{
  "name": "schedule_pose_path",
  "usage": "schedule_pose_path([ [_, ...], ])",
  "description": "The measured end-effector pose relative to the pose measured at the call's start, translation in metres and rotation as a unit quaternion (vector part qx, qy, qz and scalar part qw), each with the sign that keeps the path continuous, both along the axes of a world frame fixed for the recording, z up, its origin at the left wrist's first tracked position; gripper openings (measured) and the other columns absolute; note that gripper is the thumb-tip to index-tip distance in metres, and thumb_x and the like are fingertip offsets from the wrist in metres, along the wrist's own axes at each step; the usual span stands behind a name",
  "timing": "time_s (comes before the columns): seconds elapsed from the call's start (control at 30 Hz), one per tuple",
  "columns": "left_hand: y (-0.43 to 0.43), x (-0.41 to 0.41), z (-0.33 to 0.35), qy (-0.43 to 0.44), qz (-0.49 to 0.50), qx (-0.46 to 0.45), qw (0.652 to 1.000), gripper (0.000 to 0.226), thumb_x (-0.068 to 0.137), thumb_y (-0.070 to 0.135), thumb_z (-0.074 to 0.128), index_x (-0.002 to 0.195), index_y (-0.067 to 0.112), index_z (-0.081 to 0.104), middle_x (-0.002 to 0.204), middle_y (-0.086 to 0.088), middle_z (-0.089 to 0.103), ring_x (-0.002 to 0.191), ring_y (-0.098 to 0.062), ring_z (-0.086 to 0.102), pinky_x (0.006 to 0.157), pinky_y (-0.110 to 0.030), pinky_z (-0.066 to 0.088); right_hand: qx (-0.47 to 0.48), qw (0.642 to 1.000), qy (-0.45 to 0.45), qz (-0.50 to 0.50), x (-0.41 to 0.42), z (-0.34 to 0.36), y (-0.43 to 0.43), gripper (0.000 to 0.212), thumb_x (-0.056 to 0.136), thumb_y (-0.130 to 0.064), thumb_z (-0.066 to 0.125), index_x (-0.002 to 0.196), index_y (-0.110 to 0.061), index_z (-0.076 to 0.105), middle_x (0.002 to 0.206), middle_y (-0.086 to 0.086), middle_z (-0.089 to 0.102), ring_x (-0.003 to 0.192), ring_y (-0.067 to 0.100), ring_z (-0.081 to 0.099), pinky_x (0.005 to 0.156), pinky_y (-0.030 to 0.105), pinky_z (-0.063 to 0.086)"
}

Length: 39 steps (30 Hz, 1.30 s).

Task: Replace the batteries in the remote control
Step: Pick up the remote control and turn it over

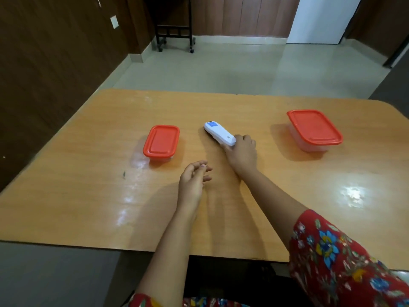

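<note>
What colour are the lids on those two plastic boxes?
Both lids are orange-red, one on the left box and one on the right box, seen in the head view.

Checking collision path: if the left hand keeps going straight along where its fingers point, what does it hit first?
Probably the right hand, gripping the white remote; the left hand is open and empty. Depth is unclear.

The remote [219,133] lies on the tabletop [88,196], near its middle, and everything is placed from it. To the left of the remote sits a small lidded box [161,143]; well to the right of the remote, a larger lidded box [314,129]. The right hand [241,152] is touching the remote's near end. The left hand [193,181] hovers nearer the person than the remote, slightly to its left, apart from it. Behind the remote, past the tabletop's far edge, a wheeled stand [174,29] is on the floor [221,67].
</note>
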<state>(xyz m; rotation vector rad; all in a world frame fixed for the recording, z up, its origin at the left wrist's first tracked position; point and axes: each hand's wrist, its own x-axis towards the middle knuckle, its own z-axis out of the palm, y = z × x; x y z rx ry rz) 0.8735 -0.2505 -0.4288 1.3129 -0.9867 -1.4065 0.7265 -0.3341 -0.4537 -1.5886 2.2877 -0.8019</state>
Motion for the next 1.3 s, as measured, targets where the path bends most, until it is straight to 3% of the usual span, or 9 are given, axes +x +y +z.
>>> schedule_pose_path([
  [0.27,0.009,-0.001,0.012,0.030,0.019,0.036,0.999,0.039,0.100,0.037,0.030,0.111,0.019,0.063,0.104,0.002,0.070,0.087,-0.015,0.065,0.075,-0.026,0.045,-0.069,0.926,-0.369,0.027,-0.005,0.036,0.121,0.033,0.089,-0.038,0.061,0.117,-0.020,0.058,0.114,0.001,0.052,0.089,0.008,0.051,0.079,0.023,0.043],
  [0.5,0.012,0.004,0.021,0.236,0.000,0.133,0.963,0.068,0.091,0.065,0.026,0.116,0.014,0.061,0.109,-0.007,0.068,0.097,-0.025,0.065,0.079,-0.038,0.052,-0.053,0.915,-0.394,0.074,-0.019,0.039,0.180,0.022,0.086,-0.033,0.066,0.107,-0.033,0.059,0.113,-0.006,0.054,0.102,0.006,0.053,0.087,0.023,0.043],
  [0.7,0.018,0.001,0.019,0.221,-0.019,0.121,0.968,0.030,0.093,0.036,0.049,0.110,0.013,0.062,0.092,-0.006,0.066,0.079,-0.021,0.069,0.066,-0.030,0.057,-0.018,0.877,-0.466,0.117,-0.030,0.037,0.168,0.045,0.070,-0.039,0.071,0.112,-0.024,0.064,0.111,-0.004,0.064,0.096,0.009,0.059,0.090,0.027,0.046],
  [0.77,0.017,0.003,0.020,0.233,-0.019,0.120,0.965,0.020,0.092,0.019,0.049,0.105,0.009,0.061,0.084,-0.007,0.064,0.069,-0.018,0.068,0.059,-0.025,0.058,-0.041,0.842,-0.526,0.113,-0.032,0.037,0.161,0.046,0.070,-0.033,0.073,0.112,-0.017,0.064,0.106,-0.003,0.067,0.095,0.010,0.059,0.093,0.032,0.047],
  [0.87,0.019,0.001,0.023,0.244,-0.048,0.140,0.958,0.019,0.086,0.005,0.047,0.099,0.000,0.059,0.071,-0.010,0.065,0.059,-0.018,0.068,0.058,-0.021,0.058,-0.092,0.718,-0.687,0.067,-0.031,0.037,0.151,0.034,0.078,-0.019,0.070,0.110,-0.014,0.061,0.104,0.002,0.064,0.096,0.015,0.059,0.089,0.031,0.047],
  [0.93,0.024,-0.006,0.024,0.231,-0.079,0.145,0.959,0.021,0.084,-0.001,0.046,0.099,-0.003,0.060,0.074,-0.014,0.068,0.060,-0.020,0.069,0.059,-0.020,0.057,-0.085,0.668,-0.739,0.026,-0.026,0.034,0.146,0.031,0.087,-0.017,0.060,0.118,-0.017,0.055,0.107,0.001,0.064,0.096,0.017,0.061,0.087,0.031,0.047],
  [1.13,0.037,-0.017,0.021,0.116,-0.137,0.137,0.974,0.022,0.082,-0.002,0.057,0.103,0.005,0.059,0.072,-0.008,0.068,0.058,-0.014,0.065,0.052,-0.022,0.055,-0.007,0.617,-0.785,-0.053,-0.013,0.027,0.140,0.040,0.093,-0.015,0.052,0.131,-0.003,0.048,0.105,0.010,0.064,0.092,0.020,0.062,0.084,0.029,0.049],
  [1.23,0.034,-0.013,0.022,-0.020,-0.124,0.081,0.989,0.026,0.084,0.021,0.066,0.107,0.012,0.057,0.089,-0.003,0.068,0.072,-0.012,0.065,0.062,-0.023,0.050,-0.022,0.632,-0.773,-0.052,-0.016,0.030,0.138,0.038,0.093,-0.014,0.051,0.130,-0.004,0.048,0.100,0.007,0.063,0.085,0.020,0.063,0.077,0.029,0.050],
  [1.3,0.030,-0.010,0.022,-0.023,-0.072,0.053,0.996,0.023,0.089,0.030,0.059,0.107,0.014,0.057,0.094,-0.001,0.067,0.077,-0.012,0.063,0.069,-0.025,0.046,-0.005,0.662,-0.748,-0.043,-0.016,0.033,0.141,0.042,0.092,-0.016,0.052,0.131,-0.002,0.048,0.101,0.009,0.062,0.084,0.022,0.062,0.075,0.031,0.049],
])
